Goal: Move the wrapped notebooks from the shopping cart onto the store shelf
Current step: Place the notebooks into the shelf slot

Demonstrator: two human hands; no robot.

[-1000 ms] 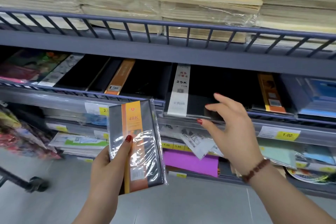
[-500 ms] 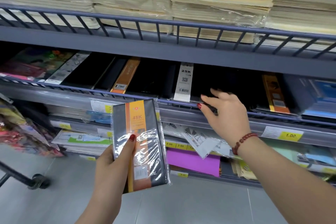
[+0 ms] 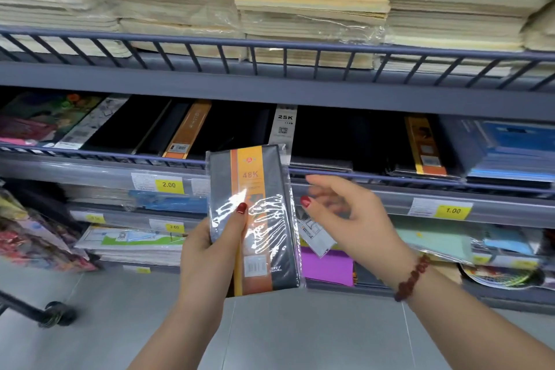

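Observation:
My left hand point(image 3: 210, 246) grips a plastic-wrapped grey notebook point(image 3: 264, 237) with an orange "48K" band, held upright in front of the middle shelf rail point(image 3: 120, 155). Its thumb lies across the cover. My right hand point(image 3: 351, 219), with a bead bracelet on the wrist, hovers just right of the notebook, fingers loosely curled and holding nothing; it is slightly blurred. On the middle shelf lie dark wrapped notebooks point(image 3: 327, 135), one with a white "25K" band point(image 3: 283, 126) and others with orange bands point(image 3: 187, 129).
Stacks of cream paper pads point(image 3: 312, 0) fill the top shelf behind a wire rail. Lower shelves hold coloured paper point(image 3: 327, 267) and price tags point(image 3: 168, 185). A cart wheel and bar point(image 3: 55, 314) show at the lower left on the grey floor.
My right hand has come back out of the middle shelf, down toward the notebook. My left hand has lifted the 48K notebook up and to the right, to the shelf rail.

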